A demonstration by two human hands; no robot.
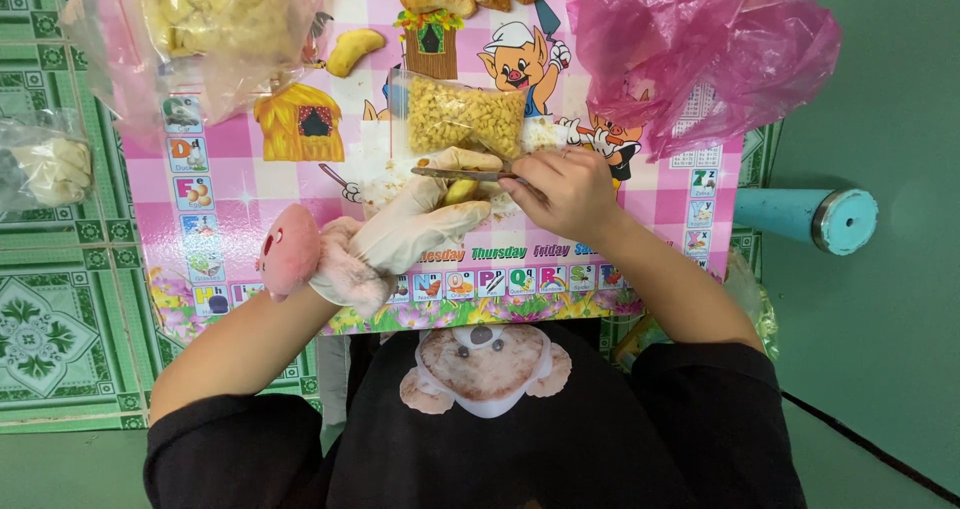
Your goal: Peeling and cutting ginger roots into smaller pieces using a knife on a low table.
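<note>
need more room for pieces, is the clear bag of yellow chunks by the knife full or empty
Nearly full: the clear bag bulges with yellow chunks across its width.

Plastic bags: four (466,117). Knife: one (462,174). Hands: two (425,224). Gloves: one.

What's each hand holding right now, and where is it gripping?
The right hand holds a knife by its handle end. The gloved left hand pinches a small yellow piece between its fingers, under the blade.

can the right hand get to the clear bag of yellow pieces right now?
Probably not freely: the right hand holds a knife against food in the gloved left hand. The bag lies just beyond, unobstructed.
</note>
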